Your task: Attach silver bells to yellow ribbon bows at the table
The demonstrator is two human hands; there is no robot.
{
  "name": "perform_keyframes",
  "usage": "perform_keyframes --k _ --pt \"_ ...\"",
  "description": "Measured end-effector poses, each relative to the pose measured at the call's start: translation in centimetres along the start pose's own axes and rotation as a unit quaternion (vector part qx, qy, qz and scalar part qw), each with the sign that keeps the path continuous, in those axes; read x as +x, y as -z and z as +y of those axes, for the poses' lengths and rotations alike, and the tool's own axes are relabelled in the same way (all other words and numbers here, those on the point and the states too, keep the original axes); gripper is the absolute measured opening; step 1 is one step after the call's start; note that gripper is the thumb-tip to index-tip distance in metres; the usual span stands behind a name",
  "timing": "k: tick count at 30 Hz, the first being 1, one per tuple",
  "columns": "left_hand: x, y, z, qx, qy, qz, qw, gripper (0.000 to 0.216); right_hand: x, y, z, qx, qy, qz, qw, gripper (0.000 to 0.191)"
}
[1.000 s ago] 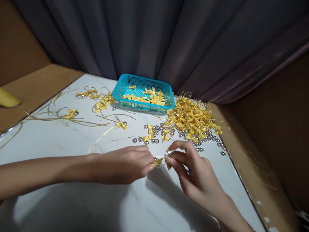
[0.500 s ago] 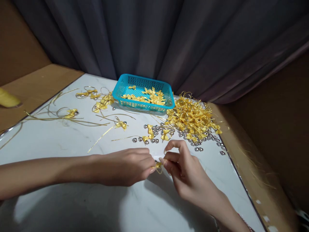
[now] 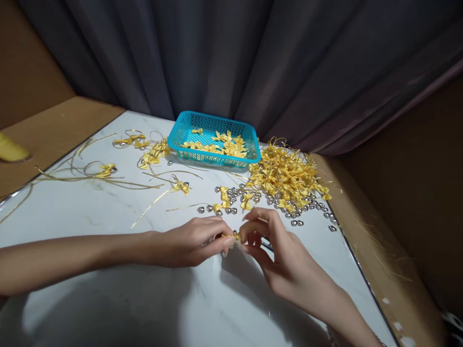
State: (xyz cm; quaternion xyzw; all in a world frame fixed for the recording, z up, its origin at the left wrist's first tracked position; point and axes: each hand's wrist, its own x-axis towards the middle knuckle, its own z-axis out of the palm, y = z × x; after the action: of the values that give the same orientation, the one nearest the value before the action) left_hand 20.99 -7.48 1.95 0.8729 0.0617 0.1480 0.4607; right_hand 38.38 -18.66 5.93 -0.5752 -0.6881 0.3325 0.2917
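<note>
My left hand (image 3: 204, 241) pinches a small yellow ribbon bow (image 3: 237, 236) between thumb and fingertips, just above the white table. From the other side, the thumb and fingertips of my right hand (image 3: 277, 250) close on the same bow. A bit of silver shows beside the bow, too small to make out. Behind my right fingers a dark, shiny metallic piece (image 3: 266, 243) shows in part; what it is I cannot tell. Just beyond my hands lie silver heart-shaped beads (image 3: 227, 210) and a few more yellow bows (image 3: 247, 201).
A blue plastic basket (image 3: 214, 157) with yellow bows in it stands at the back. To its right is a heap of bows with gold cords (image 3: 285, 171). Bows on cords (image 3: 105, 170) lie at the left, near a yellow spool (image 3: 12, 148). A dark curtain (image 3: 217, 58) hangs behind.
My left hand has turned so its thumb shows, and the bow has shifted up slightly. My right fingers have closed in on the bow; the thin loop hanging below it no longer shows.
</note>
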Motion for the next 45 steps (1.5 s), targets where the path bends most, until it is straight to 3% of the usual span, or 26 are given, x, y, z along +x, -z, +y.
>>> perform_keyframes --k 3,7,10,14,21,23,27,31,34,41,45 --pt "0.0 0.0 -0.1 -0.054 0.048 -0.006 0.997 0.024 -0.1 0.6 -0.2 -0.028 0.013 0.037 0.999 0.032" --pt "0.2 0.1 0.0 -0.177 0.101 0.015 0.979 0.023 -0.1 1.4 -0.7 -0.087 0.012 0.102 0.991 0.008" --pt "0.4 0.2 0.2 -0.242 0.126 0.043 0.961 0.023 0.1 1.1 -0.7 -0.109 -0.029 0.117 0.987 0.015" --pt "0.4 0.2 0.5 -0.253 0.14 0.064 0.955 0.023 0.8 -0.4 0.0 -0.104 -0.099 0.098 0.985 0.013" --pt "0.4 0.2 0.2 -0.227 0.141 0.114 0.957 0.021 1.5 -1.2 0.1 0.062 -0.179 0.027 0.982 0.022" --pt "0.4 0.1 0.0 -0.219 0.146 0.133 0.956 0.021 1.1 -1.2 -0.1 0.084 -0.203 0.035 0.975 0.019" --pt "0.4 -0.2 -0.3 -0.217 0.158 0.149 0.952 0.021 0.1 -1.5 -0.8 0.127 -0.186 0.103 0.969 0.024" --pt "0.4 -0.2 -0.3 -0.204 0.165 0.141 0.955 0.023 0.0 -1.8 -1.4 0.181 -0.152 0.017 0.971 0.012" --pt "0.4 -0.1 -0.2 -0.195 0.162 0.127 0.959 0.023 0.4 -1.7 -1.3 0.204 -0.147 -0.026 0.967 0.013" --pt "0.4 -0.2 0.0 -0.206 0.167 0.096 0.959 0.026 0.6 -0.8 -0.7 0.082 -0.124 0.082 0.986 0.013" --pt "0.4 -0.1 0.2 -0.243 0.162 0.071 0.954 0.026 0.4 -1.0 -0.8 0.046 -0.107 0.099 0.988 0.016"
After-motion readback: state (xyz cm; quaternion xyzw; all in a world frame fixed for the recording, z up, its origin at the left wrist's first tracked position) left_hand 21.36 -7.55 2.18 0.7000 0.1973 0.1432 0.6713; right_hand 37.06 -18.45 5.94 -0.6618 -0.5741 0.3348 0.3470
